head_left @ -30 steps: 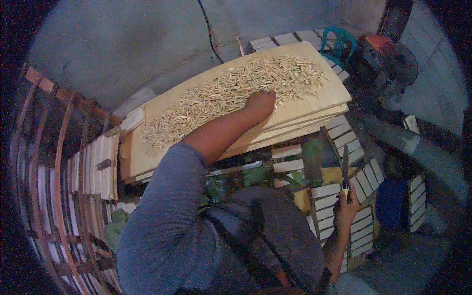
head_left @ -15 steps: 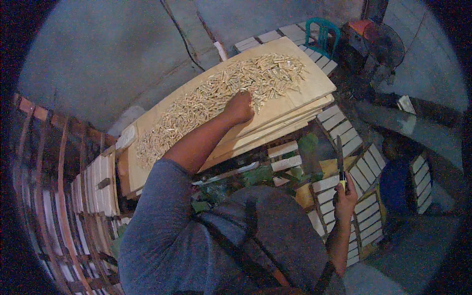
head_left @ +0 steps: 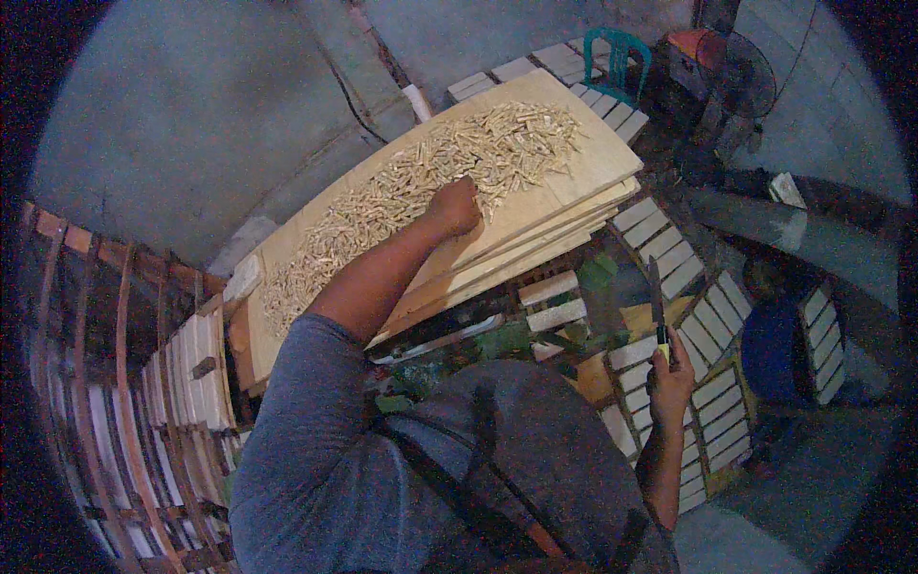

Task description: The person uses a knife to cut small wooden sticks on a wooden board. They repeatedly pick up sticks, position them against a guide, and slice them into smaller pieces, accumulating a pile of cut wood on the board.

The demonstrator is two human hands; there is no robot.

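Note:
My left hand [head_left: 453, 208] is closed, knuckles up, at the near edge of a long spread of small pale stick-like pieces [head_left: 382, 198]. Its fingertips are hidden, so what they pinch cannot be seen. The pieces lie on a pale wooden board [head_left: 564, 196], the top one of a stack. Off to the right, my right hand [head_left: 672, 371] is wrapped round the dark and yellow handle of a knife [head_left: 656, 297]. The blade points up and away from me, apart from the board.
Racks of pale rectangular slabs [head_left: 722, 316] stand right of the board stack. Beyond them are a blue drum [head_left: 773, 349], a green plastic chair [head_left: 620, 62] and a standing fan [head_left: 741, 77]. Wooden slats [head_left: 124, 325] rise at the left. A grey wall [head_left: 191, 115] backs the board.
The whole view has shifted slightly. My left hand stays at the same part of the spread, and my right hand still holds the knife upright.

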